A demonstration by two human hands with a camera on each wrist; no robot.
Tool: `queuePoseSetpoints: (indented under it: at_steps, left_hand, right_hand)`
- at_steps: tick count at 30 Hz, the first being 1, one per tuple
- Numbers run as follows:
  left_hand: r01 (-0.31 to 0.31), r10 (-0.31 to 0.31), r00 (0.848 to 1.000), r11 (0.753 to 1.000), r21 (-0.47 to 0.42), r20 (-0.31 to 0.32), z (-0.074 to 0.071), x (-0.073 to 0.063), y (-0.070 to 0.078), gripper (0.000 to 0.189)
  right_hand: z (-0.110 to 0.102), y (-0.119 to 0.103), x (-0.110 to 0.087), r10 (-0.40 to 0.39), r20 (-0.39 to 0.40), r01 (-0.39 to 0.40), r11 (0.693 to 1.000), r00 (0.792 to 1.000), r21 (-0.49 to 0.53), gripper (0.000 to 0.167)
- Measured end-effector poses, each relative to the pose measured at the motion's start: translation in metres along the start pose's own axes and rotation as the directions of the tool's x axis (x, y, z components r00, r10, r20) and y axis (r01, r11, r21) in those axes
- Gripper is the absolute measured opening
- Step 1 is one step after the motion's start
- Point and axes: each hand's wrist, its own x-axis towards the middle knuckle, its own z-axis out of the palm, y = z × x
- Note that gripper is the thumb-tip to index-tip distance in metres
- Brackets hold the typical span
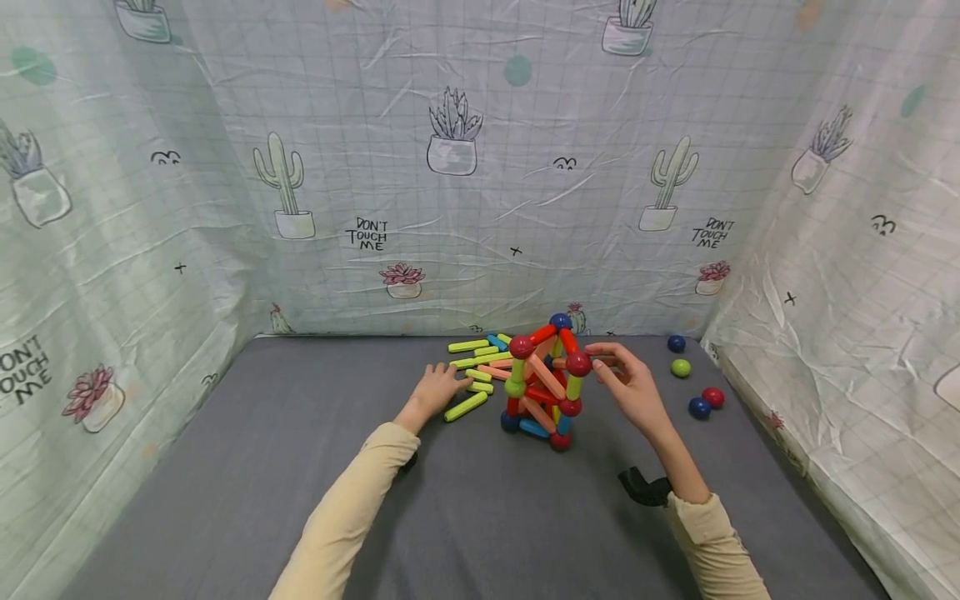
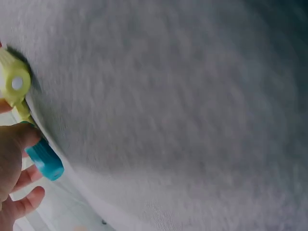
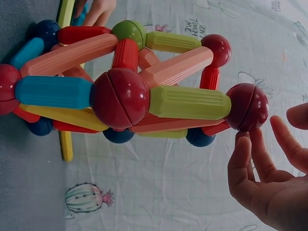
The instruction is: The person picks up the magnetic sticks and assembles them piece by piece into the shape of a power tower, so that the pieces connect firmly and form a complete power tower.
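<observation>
A tower of plastic rods and balls stands on the grey tabletop. My right hand is at its upper right, fingertips at a dark red ball on a top corner; the thumb stands apart from the ball in the right wrist view. Left of the tower, my left hand is low over loose rods, palm down. In the left wrist view its fingers pinch a blue rod, which the hand hides from the head view. A yellow-green rod lies right by those fingers.
Several loose yellow-green rods lie left of the tower, with a few salmon rods among them. At the right edge sit two blue balls, a green ball and a red ball. A patterned curtain surrounds the tabletop.
</observation>
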Motion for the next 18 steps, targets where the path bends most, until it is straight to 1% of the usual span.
queuePoseSetpoints:
  at_steps: [3, 5, 7, 8, 9, 10, 11, 13, 15, 16, 18]
  left_hand:
    - [0.015, -0.015, 1.000, 0.999, 0.029, -0.015, 0.001, -0.002, -0.004, 0.043]
    - [0.023, -0.021, 0.998, 0.999, 0.031, -0.055, 0.002, -0.004, -0.006, 0.038]
    - [0.040, -0.041, 0.992, 0.999, -0.017, -0.122, 0.001, -0.007, -0.008, 0.029]
    - [0.048, -0.057, 0.985, 0.997, -0.058, -0.161, 0.000, -0.008, -0.008, 0.025]
    - [0.053, -0.076, 0.975, 0.992, -0.113, -0.208, -0.003, -0.008, -0.008, 0.022]
    - [0.051, -0.097, 0.962, 0.982, -0.181, -0.254, -0.008, -0.007, -0.008, 0.019]
    - [0.041, -0.121, 0.945, 0.966, -0.256, -0.304, -0.014, -0.006, -0.008, 0.017]
    - [0.008, -0.167, 0.907, 0.924, -0.381, -0.387, -0.032, -0.003, -0.005, 0.020]
    - [-0.045, -0.202, 0.857, 0.886, -0.461, -0.474, -0.055, 0.001, 0.000, 0.024]
    - [-0.076, -0.213, 0.830, 0.872, -0.484, -0.515, -0.067, 0.003, 0.004, 0.026]
    - [-0.147, -0.222, 0.770, 0.851, -0.505, -0.598, -0.093, 0.004, 0.012, 0.029]
  right_hand:
    - [0.000, 0.000, 0.000, 0.007, 0.004, -0.007, 1.000, 1.000, -0.004, 0.027]
    - [0.000, 0.000, 0.001, 0.009, 0.008, -0.009, 1.000, 1.000, -0.004, 0.028]
    - [0.001, -0.001, 0.001, 0.011, 0.013, -0.011, 1.000, 1.000, -0.009, 0.029]
    - [0.001, -0.001, 0.001, 0.013, 0.015, -0.013, 1.000, 1.000, -0.018, 0.029]
    - [0.001, 0.000, 0.000, 0.017, 0.017, -0.016, 1.000, 1.000, -0.027, 0.029]
    - [0.001, 0.000, 0.000, 0.023, 0.020, -0.022, 0.999, 1.000, -0.041, 0.029]
    - [0.001, 0.000, 0.000, 0.031, 0.024, -0.030, 0.998, 0.999, -0.057, 0.029]
    - [0.002, 0.001, 0.000, 0.044, 0.037, -0.041, 0.995, 0.998, -0.087, 0.030]
    - [0.003, 0.002, 0.000, 0.054, 0.054, -0.048, 0.994, 0.997, -0.102, 0.031]
    - [0.003, 0.002, 0.001, 0.056, 0.064, -0.049, 0.993, 0.996, -0.108, 0.032]
    - [0.005, 0.002, 0.001, 0.054, 0.081, -0.045, 0.993, 0.995, -0.108, 0.033]
